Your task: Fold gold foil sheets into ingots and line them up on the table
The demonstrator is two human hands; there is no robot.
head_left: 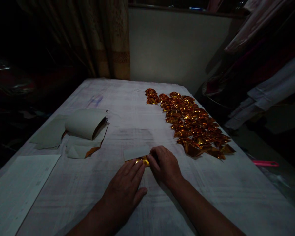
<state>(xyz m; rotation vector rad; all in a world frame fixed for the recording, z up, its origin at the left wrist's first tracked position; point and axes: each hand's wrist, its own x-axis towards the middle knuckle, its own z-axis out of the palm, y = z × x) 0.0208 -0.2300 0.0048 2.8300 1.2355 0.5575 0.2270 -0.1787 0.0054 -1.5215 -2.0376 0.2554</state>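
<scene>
A small sheet of foil paper (pixel 137 152), pale on its upper side, lies on the table before me with its near edge folded over to show shiny gold. My left hand (pixel 125 184) rests flat with fingers stretched out, the fingertips pressing on the gold fold. At the sheet's right end, my right hand (pixel 165 163) pinches the folded edge between thumb and fingers. Rightward and farther back lies a spread of folded gold foil pieces (pixel 186 113). Left of my hands, a stack of pale foil-backed sheets (pixel 85 123) lies loose, its top sheet curled over.
A white sheet of paper (pixel 22 186) lies at the table's left edge. The table (pixel 127 111) has a pale checked cloth. Behind it are a curtain (pixel 113 39) and a wall (pixel 177 46). Clothes (pixel 272 88) hang at the right, near a pink handle (pixel 265 163).
</scene>
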